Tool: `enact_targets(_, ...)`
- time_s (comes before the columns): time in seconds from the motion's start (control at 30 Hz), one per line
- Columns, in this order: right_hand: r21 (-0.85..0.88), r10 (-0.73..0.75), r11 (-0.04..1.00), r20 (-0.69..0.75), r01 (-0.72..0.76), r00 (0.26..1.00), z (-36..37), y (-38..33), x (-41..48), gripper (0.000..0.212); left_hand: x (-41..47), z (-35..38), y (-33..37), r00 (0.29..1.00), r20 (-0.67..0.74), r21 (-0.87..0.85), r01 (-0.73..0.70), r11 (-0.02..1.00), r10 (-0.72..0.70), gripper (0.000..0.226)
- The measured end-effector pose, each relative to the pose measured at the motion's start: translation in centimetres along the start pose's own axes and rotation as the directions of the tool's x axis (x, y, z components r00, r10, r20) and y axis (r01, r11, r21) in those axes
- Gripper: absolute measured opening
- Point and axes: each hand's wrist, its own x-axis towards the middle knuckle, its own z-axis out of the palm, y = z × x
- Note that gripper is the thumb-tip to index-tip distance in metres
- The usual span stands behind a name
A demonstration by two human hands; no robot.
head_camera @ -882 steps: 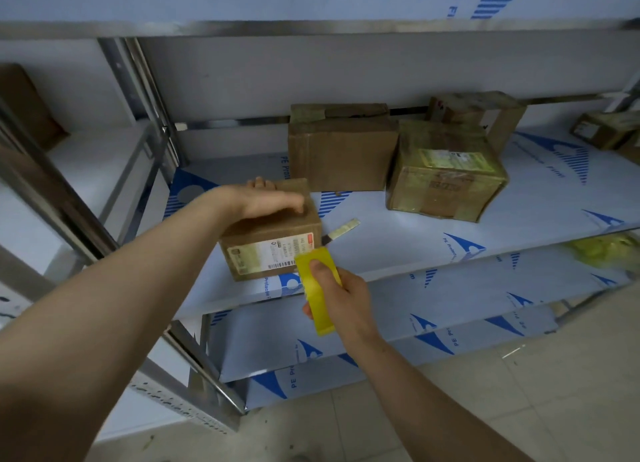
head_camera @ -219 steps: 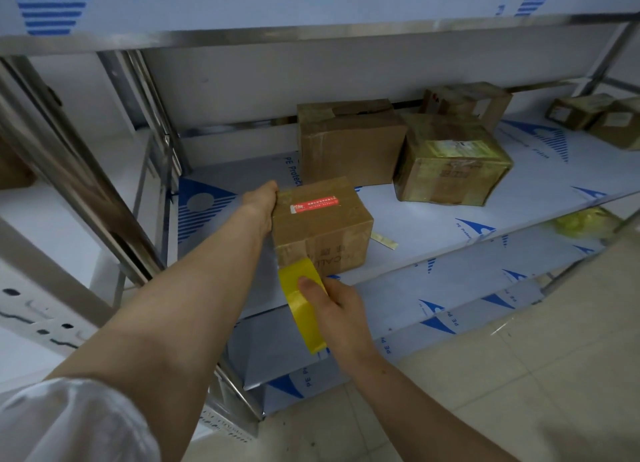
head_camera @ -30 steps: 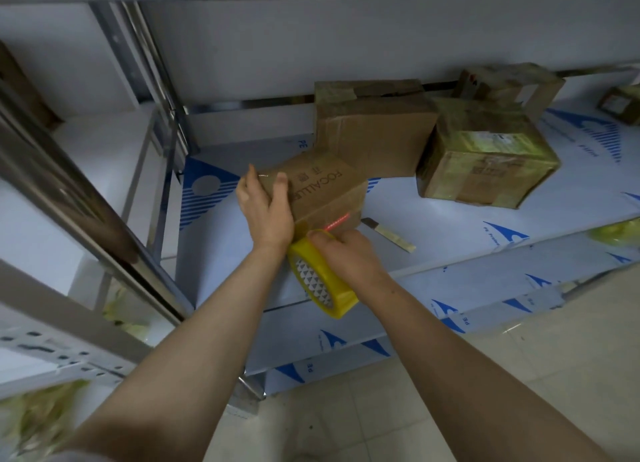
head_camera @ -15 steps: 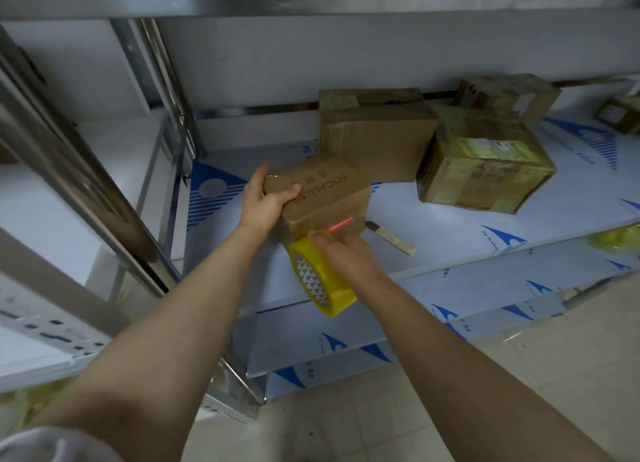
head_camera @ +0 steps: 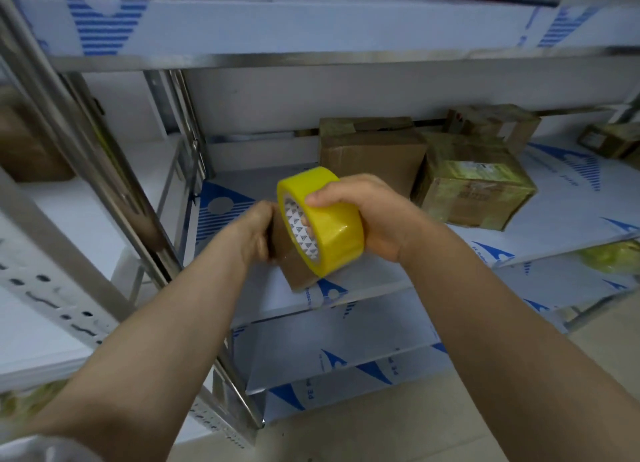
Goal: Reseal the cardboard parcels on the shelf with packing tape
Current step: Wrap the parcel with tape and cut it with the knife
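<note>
My right hand [head_camera: 372, 215] grips a yellow roll of packing tape [head_camera: 323, 222], thumb on its outer face and fingers through the core, raised in front of a small cardboard parcel [head_camera: 294, 265]. The roll hides most of that parcel. My left hand [head_camera: 258, 233] holds the parcel's left side, near the front edge of the middle shelf [head_camera: 363, 285]. Whether the parcel rests on the shelf I cannot tell.
Behind stand a plain brown box [head_camera: 372, 151] and a box wrapped in yellowish tape [head_camera: 474, 186], with two more boxes [head_camera: 495, 123] at the back right. Steel uprights [head_camera: 104, 170] rise at the left. Lower shelves and tiled floor lie below.
My right hand has lifted the tape roll up over the parcel's front. The parcel has come down toward the shelf edge, and the view has tilted upward.
</note>
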Motion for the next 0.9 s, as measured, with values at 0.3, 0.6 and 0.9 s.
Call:
enact_targets(0.3, -0.088, -0.083, 0.994, -0.246, 0.063, 0.966, 3.5, 0.8, 6.5, 0.041, 0.7, 0.1, -2.8, 0.909, -0.146, -0.484, -0.409, 0.773, 0.389, 0.038)
enact_targets(0.6, 0.198, -0.060, 0.974, -0.243, 0.110, 0.968, 2.3, 3.9, 7.7, 0.037, 1.7, 1.6, -4.5, 0.901, -0.146, -0.523, -0.421, 0.741, 0.409, 0.040)
enact_targets(0.9, 0.111, -0.068, 0.988, -0.292, 0.104, 0.954, 2.1, 3.1, 8.2, 0.042, 1.9, 1.7, -5.9, 0.835, -0.239, -0.336, -0.550, 0.765, 0.495, 0.079)
